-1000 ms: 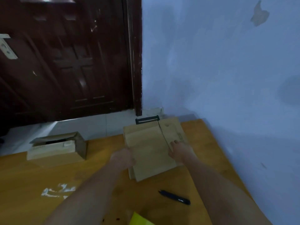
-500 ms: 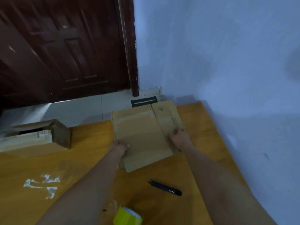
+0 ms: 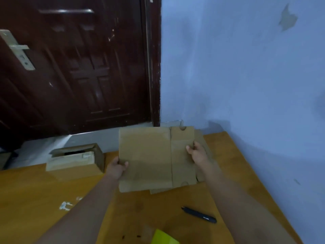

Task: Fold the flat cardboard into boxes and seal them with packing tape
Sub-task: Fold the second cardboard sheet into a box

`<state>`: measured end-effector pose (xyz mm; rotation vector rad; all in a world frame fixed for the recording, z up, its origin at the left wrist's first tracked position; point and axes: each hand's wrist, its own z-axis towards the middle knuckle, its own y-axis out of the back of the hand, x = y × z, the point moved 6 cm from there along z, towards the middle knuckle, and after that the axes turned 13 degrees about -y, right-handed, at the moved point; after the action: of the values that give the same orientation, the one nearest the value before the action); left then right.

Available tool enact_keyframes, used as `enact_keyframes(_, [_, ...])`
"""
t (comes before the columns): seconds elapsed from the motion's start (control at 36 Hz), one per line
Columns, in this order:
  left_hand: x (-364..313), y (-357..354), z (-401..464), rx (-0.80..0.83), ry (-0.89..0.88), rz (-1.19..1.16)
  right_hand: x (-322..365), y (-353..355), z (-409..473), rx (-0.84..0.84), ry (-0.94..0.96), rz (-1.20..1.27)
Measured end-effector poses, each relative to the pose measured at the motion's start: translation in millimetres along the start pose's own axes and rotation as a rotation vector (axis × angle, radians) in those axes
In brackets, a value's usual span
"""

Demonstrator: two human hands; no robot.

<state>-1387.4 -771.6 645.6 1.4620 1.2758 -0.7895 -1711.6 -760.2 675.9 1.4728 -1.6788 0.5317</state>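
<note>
- Brown flat cardboard point(image 3: 149, 159) was in the frame's centre, raised above the desk point(image 3: 35, 199); your left hand point(image 3: 117, 167) gripped its left edge and your right hand point(image 3: 197, 153) its right, fingers curled round it.
- Judging by this, you were picking up a blank; next, open it square.
- Matte, creased, notched panels; more blanks lay beneath.

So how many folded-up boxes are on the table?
1: the folded box at the table's far left. The flat cardboard, gripped by the left hand and right hand, isn't folded yet.
</note>
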Motion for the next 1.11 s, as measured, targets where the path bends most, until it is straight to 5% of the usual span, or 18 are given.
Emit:
enact_keyframes(0.58, [74.6, 184.0, -90.2, 0.176, -0.159, -0.013, -55.9, -192.1, -133.3, 0.238, -0.103, 0.391])
enact_keyframes(0.94, [139.0, 220.8, -113.2, 0.425, -0.327, 0.762, -95.3, -257.3, -164.0, 0.365, -0.251, 0.347])
enact_keyframes(1.11, [139.4, 256.6, -99.6, 0.204, -0.382, 0.506, -95.5, -249.5, -155.5, 0.258, -0.219, 0.273])
